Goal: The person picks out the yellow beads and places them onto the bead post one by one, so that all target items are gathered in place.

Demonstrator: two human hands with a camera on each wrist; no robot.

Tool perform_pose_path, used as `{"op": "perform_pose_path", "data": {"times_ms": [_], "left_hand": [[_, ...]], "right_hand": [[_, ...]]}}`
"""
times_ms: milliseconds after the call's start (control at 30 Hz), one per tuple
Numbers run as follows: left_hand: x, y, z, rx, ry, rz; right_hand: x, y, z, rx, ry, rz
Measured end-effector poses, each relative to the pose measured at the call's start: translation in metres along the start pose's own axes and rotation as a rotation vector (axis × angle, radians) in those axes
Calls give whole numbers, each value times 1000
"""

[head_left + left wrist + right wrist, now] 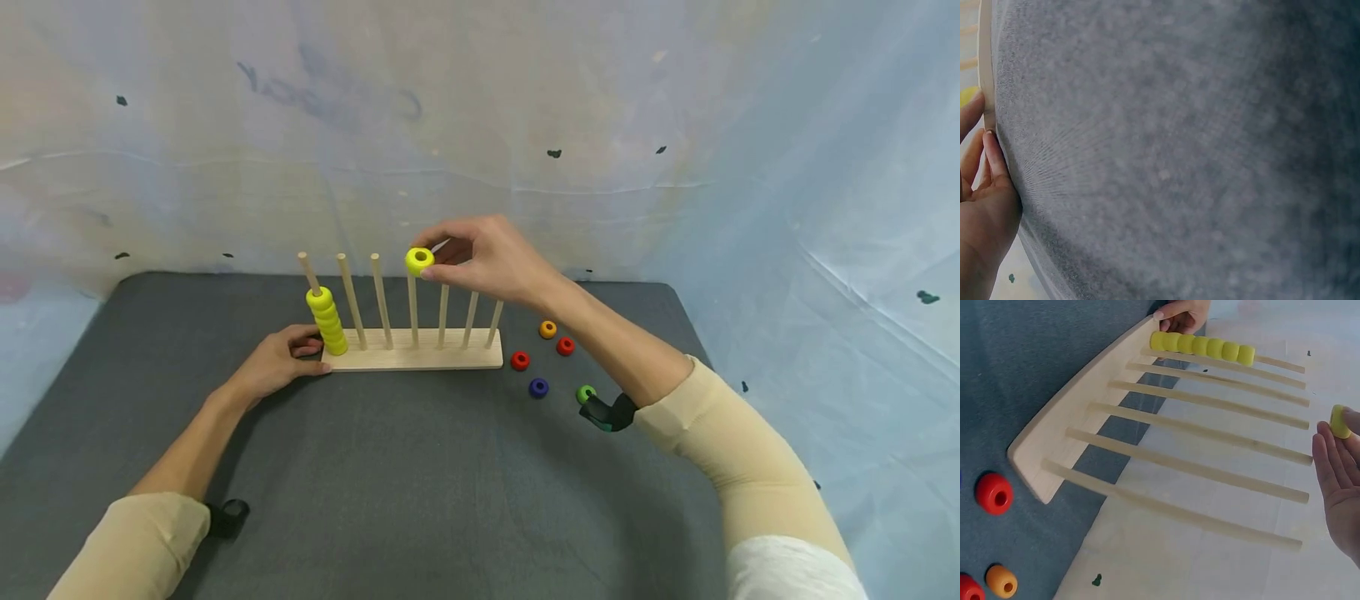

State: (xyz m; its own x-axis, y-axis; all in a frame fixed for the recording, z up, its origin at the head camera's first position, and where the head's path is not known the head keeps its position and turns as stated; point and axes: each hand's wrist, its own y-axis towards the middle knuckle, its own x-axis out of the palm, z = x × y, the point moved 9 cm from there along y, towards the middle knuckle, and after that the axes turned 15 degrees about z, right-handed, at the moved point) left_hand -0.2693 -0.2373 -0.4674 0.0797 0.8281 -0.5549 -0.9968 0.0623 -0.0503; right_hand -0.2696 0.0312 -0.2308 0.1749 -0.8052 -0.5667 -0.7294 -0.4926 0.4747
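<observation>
Between its thumb and fingers, my right hand (495, 260) pinches a yellow bead (413, 267) with a hole through it. The bead is near the top of a middle peg in the head view; in the right wrist view the bead (1337, 422) is apart from the peg tips. A wooden peg stand (420, 360) with a row of upright pegs lies across the table. Its leftmost peg carries a stack of yellow beads (327, 320), the peg's top bare above them. My left hand (272, 365) grips the stand's left end, thumb at the front edge, fingers behind.
Right of the stand lie two red beads (566, 346), an orange bead (548, 329), a blue bead (538, 387) and a green bead (586, 392) partly covered by a dark wrist strap (607, 414). A pale sheet (480, 125) hangs behind the dark grey table (420, 483).
</observation>
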Motion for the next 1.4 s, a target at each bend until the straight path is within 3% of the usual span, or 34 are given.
{"op": "perform_pose_path", "data": {"times_ms": [400,800,1200,1400], "left_hand": [[2,0,-2,-6,-3,-2],[1,1,-1,9,4,-7],[-1,-5,1,61,36,19],[-2,-4,1,62,60,29]], "right_hand": [[17,21,-2,41,23,-19],[28,36,-5,12,70,-3],[51,52,-8,105,50,-58],[65,60,-14,89,59,-86]]}}
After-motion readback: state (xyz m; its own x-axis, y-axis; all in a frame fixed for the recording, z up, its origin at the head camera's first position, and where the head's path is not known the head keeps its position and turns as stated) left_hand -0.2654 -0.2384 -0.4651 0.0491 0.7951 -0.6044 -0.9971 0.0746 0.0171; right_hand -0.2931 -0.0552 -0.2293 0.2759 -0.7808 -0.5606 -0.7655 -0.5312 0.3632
